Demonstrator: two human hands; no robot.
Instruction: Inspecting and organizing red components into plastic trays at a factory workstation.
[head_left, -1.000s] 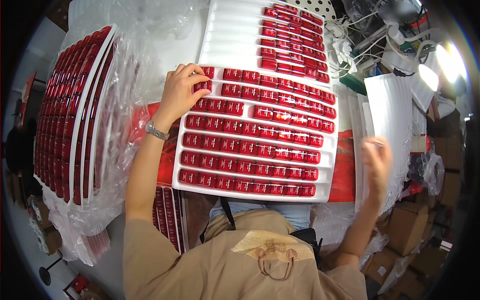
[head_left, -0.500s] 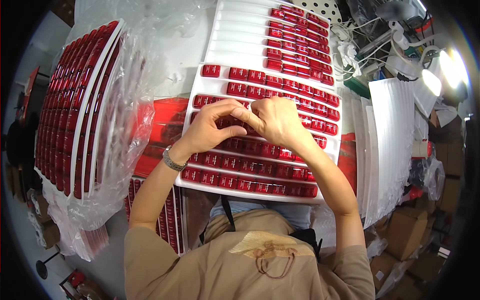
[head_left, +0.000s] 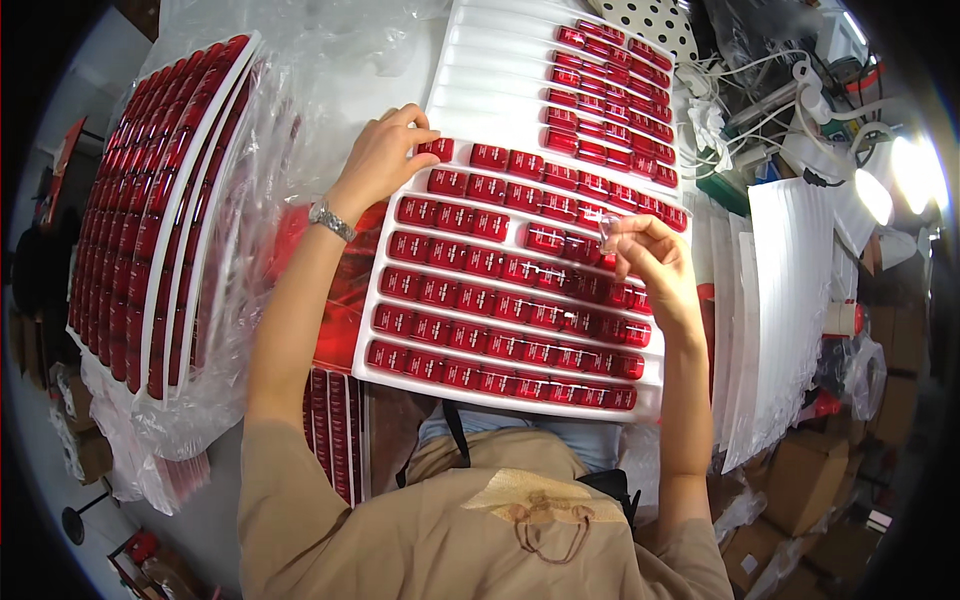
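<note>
In front of me lies a white ribbed tray (head_left: 505, 404) with rows of small glossy red containers (head_left: 520, 270) in its grooves. At its upper left, my left hand (head_left: 385, 158) has thumb and fingertips closed on a single red container (head_left: 437, 148) at the end of a row. Over the right part of the rows, my right hand (head_left: 655, 265) pinches a small clear plastic piece (head_left: 608, 226); its exact kind is hard to make out. One of the middle rows has a gap between its containers.
A second white tray (head_left: 490, 60) lies beyond, its right side filled with red containers. Plastic-wrapped trays of red containers (head_left: 165, 200) stand at left. White foam sheets (head_left: 785, 300) stand at right, near cables (head_left: 745, 75) and a lit lamp (head_left: 873, 196). Cardboard boxes (head_left: 805, 480) sit lower right.
My hands were together over the middle of the tray and have parted. The left moved up and left to the end container; the right moved right, a clear piece now visible in its fingers.
</note>
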